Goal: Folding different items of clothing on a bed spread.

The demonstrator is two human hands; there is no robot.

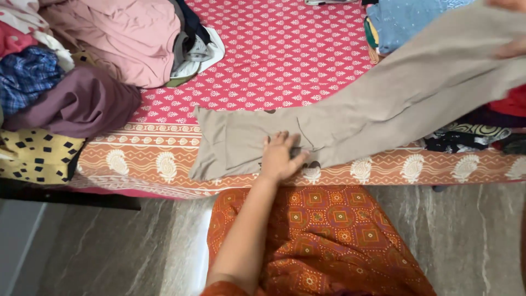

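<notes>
A beige-grey pair of trousers [383,98] lies stretched across the bed, from its front edge up to the top right corner of the view. My left hand [280,156] presses flat on the waist end near the bed's edge, fingers spread. My right hand [512,33] shows only partly at the top right edge, gripping the far end of the trousers and holding it up off the bed.
The bed has a red patterned sheet [274,49] with an orange border. A heap of clothes [82,71] fills the left side; more folded and loose clothes [405,19] lie at the right. Grey tiled floor [109,246] is below; my orange garment is in front.
</notes>
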